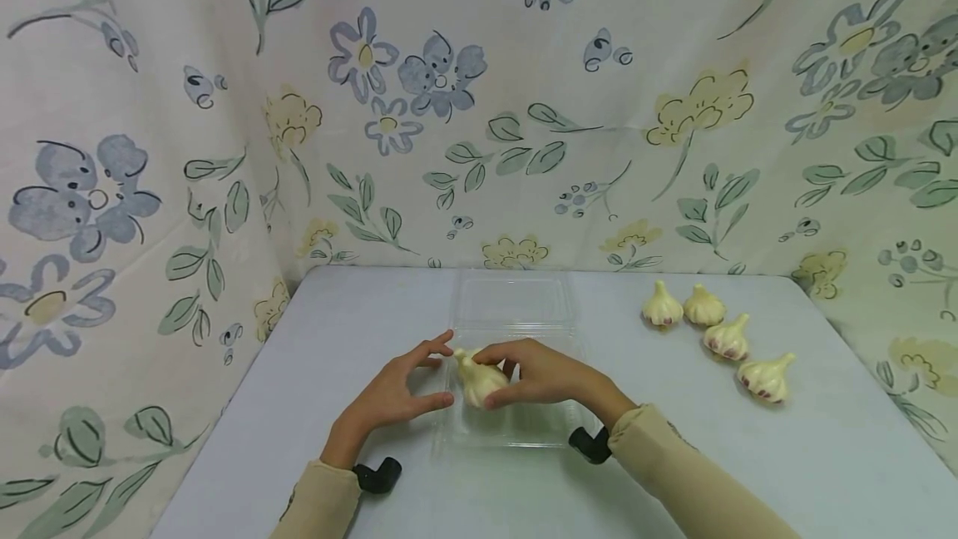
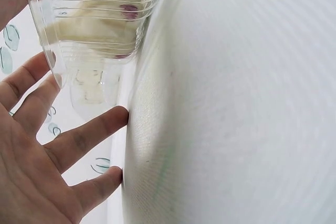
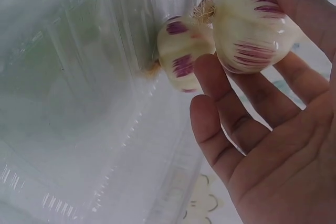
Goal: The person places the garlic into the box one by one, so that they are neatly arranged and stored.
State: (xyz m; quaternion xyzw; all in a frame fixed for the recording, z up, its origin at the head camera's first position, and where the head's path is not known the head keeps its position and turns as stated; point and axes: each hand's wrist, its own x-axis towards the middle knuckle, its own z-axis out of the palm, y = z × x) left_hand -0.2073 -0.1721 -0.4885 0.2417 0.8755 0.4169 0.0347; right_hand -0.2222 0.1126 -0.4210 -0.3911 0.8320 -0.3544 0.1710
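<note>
My right hand [image 1: 535, 373] holds a garlic bulb [image 1: 482, 385] between thumb and fingers, over the left part of a clear plastic clamshell box [image 1: 524, 439]. In the right wrist view, this held garlic bulb [image 3: 252, 30] is white with purple streaks. Another garlic bulb [image 3: 181, 59] sits beyond it by the box wall; the held one and the hand mostly hide it in the head view. My left hand [image 1: 400, 389] is at the box's left side, fingers spread. In the left wrist view, fingertips touch the box's rim [image 2: 50, 61] and the white table.
Several garlic bulbs [image 1: 726, 338] lie on the right side of the white table [image 1: 359, 298]. The box's clear lid [image 1: 512, 302] lies folded back, away from me. A floral cloth [image 1: 479, 106] hangs behind the table and along both sides.
</note>
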